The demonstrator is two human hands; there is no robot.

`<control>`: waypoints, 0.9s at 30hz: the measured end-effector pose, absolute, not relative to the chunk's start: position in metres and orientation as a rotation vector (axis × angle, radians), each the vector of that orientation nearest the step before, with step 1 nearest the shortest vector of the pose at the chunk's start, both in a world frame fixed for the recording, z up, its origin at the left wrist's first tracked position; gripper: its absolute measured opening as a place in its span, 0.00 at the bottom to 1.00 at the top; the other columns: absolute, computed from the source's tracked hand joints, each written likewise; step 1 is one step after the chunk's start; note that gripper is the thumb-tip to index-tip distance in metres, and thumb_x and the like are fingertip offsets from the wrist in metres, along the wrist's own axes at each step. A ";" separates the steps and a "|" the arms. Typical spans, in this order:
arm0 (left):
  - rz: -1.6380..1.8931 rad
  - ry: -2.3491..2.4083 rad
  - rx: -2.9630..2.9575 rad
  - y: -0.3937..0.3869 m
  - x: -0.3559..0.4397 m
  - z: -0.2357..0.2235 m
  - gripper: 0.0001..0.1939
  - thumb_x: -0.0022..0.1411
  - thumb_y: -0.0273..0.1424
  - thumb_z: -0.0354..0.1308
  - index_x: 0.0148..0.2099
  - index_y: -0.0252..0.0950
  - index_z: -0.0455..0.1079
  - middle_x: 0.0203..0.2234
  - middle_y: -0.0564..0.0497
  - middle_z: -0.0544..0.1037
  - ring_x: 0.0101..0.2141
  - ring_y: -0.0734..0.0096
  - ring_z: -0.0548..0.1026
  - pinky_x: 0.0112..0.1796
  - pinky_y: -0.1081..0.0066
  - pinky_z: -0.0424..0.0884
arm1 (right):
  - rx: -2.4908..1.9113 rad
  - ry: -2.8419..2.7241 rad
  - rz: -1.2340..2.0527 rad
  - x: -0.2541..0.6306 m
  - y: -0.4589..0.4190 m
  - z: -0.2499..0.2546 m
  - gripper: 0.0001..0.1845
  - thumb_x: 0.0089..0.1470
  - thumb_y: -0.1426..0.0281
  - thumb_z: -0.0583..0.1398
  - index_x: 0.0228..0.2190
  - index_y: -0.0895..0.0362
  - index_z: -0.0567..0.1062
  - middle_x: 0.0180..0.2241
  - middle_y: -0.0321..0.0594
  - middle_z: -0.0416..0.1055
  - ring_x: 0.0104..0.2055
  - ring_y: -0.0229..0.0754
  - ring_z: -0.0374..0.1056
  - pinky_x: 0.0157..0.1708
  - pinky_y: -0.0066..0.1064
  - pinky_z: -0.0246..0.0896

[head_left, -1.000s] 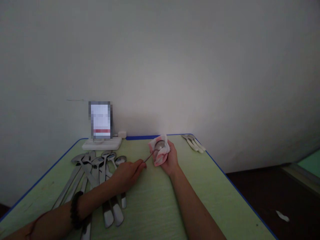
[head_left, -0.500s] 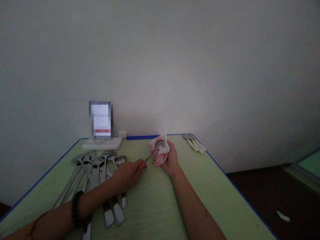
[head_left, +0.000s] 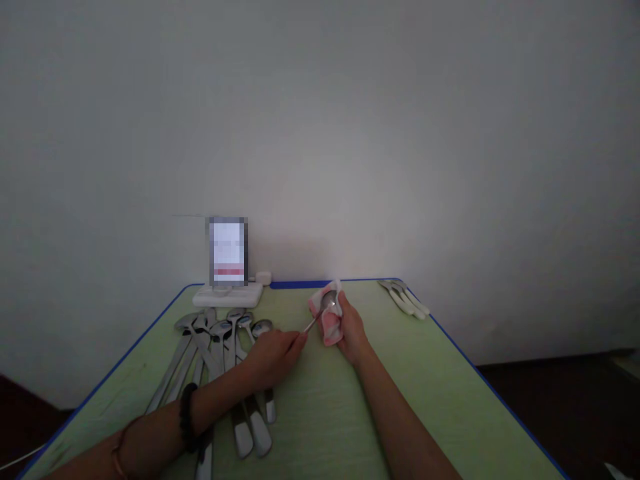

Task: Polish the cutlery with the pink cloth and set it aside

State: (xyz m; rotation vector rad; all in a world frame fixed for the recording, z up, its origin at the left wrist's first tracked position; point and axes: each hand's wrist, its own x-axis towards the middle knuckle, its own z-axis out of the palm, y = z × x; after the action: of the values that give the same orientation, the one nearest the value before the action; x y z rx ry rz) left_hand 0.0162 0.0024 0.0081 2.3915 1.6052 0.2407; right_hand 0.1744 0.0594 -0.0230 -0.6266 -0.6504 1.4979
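My left hand (head_left: 276,355) pinches the handle end of a metal spoon (head_left: 320,312) that slants up to the right. Its bowl rests in a pink and white cloth (head_left: 330,313) cupped in my right hand (head_left: 350,327), whose fingers are wrapped round the cloth. Both hands sit just above the green table (head_left: 410,373), near its middle. A dark bead bracelet is on my left wrist.
Several spoons with white handles (head_left: 225,360) lie fanned out under my left forearm. A few more spoons (head_left: 404,297) lie at the far right corner. A blurred screen on a white stand (head_left: 227,280) stands against the wall at the back.
The view has shifted, so everything sits a little lower and to the right. The hands keep the same hold on spoon and cloth; the spoon's bowl sits slightly deeper in the cloth.
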 end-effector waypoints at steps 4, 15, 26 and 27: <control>0.411 1.569 2.142 0.002 0.016 0.010 0.34 0.65 0.45 0.29 0.18 0.35 0.64 0.13 0.51 0.69 0.19 0.72 0.69 0.25 0.75 0.61 | -0.673 -0.666 1.510 0.172 0.054 -0.014 0.18 0.45 0.57 0.61 0.32 0.59 0.75 0.28 0.38 0.76 0.30 0.39 0.71 0.31 0.27 0.65; 0.553 1.505 1.962 0.005 0.016 0.005 0.31 0.62 0.47 0.32 0.16 0.37 0.59 0.10 0.55 0.64 0.17 0.73 0.65 0.25 0.74 0.59 | -0.734 -0.712 1.503 0.175 0.047 -0.008 0.18 0.34 0.70 0.66 0.33 0.57 0.73 0.26 0.33 0.74 0.26 0.37 0.68 0.28 0.26 0.62; 0.651 1.372 1.923 0.006 0.015 -0.002 0.26 0.62 0.47 0.34 0.18 0.37 0.54 0.11 0.57 0.61 0.16 0.75 0.61 0.21 0.75 0.54 | -0.704 -0.588 1.606 0.179 0.035 -0.002 0.08 0.30 0.73 0.57 0.21 0.59 0.69 0.17 0.31 0.67 0.18 0.32 0.59 0.20 0.24 0.55; 0.659 1.370 1.935 0.007 0.015 -0.002 0.26 0.62 0.46 0.34 0.19 0.37 0.55 0.11 0.57 0.61 0.16 0.75 0.61 0.21 0.75 0.54 | -0.710 -0.606 1.611 0.179 0.034 -0.002 0.07 0.30 0.73 0.57 0.20 0.58 0.68 0.16 0.30 0.65 0.17 0.32 0.58 0.19 0.24 0.54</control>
State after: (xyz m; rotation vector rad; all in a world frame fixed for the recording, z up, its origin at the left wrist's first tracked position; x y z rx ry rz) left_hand 0.0150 0.0067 -0.0019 1.9349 1.3705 0.6585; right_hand 0.1788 0.0345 -0.0017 -0.7095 -0.6058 1.6114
